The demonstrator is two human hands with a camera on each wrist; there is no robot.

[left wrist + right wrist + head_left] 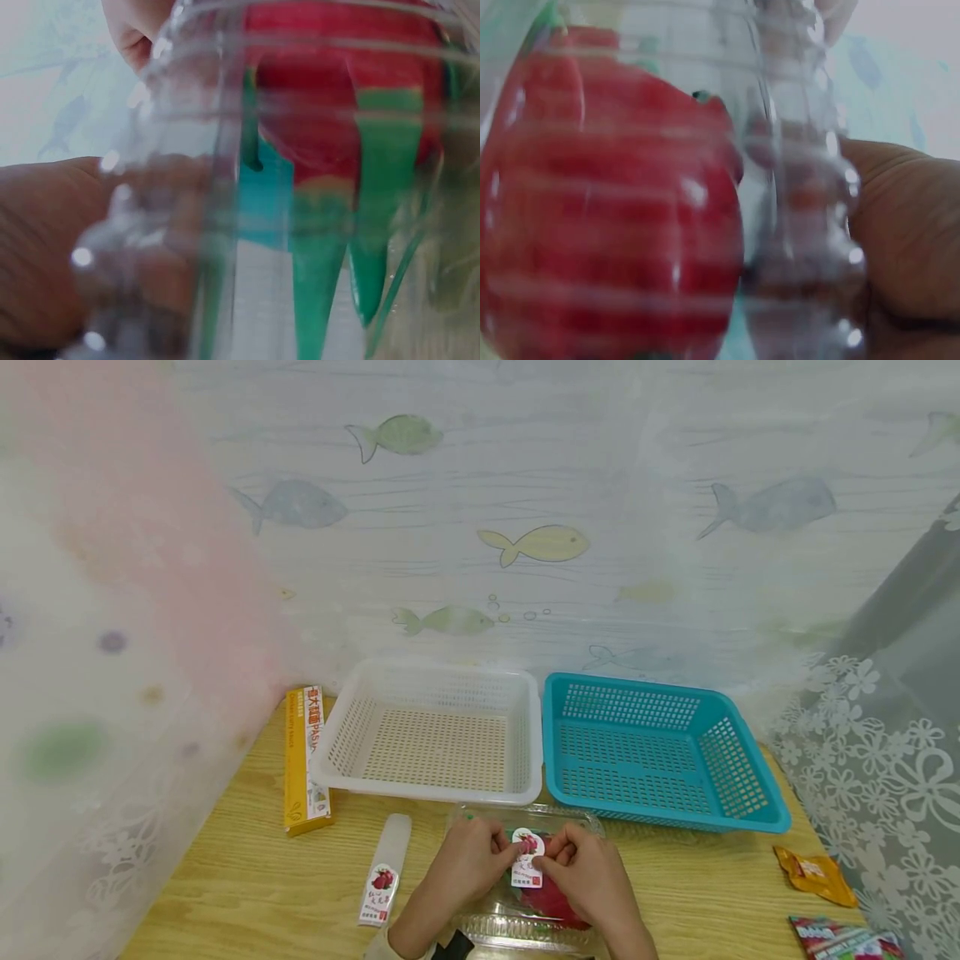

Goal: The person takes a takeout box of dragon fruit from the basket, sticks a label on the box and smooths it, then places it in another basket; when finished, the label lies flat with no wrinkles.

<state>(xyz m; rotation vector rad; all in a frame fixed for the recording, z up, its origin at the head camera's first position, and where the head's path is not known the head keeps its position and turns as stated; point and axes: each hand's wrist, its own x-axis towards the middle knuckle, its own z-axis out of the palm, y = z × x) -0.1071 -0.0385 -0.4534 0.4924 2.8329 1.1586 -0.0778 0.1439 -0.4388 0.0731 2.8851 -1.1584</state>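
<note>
A clear plastic clamshell box [487, 927] lies in front of me, with a red dragon fruit [551, 900] inside. Over its lid is a white label sticker [527, 877] printed with a picture of the fruit. My left hand [471, 860] pinches the sticker's left edge with curled fingers, while my right hand [588, 872] pinches the right edge. Through the ribbed box wall, the left wrist view shows the fruit's red skin [315, 127] and green tips. The right wrist view shows its red side [615, 202]; both wrist views hide the sticker.
A long strip [390, 852] with another label lies left of the box. Behind stand a white basket [427, 793] and a blue basket [675, 820]. A yellow pasta box [298, 777] is at far left; an orange packet [813, 877] and a colourful packet [843, 939] lie at right.
</note>
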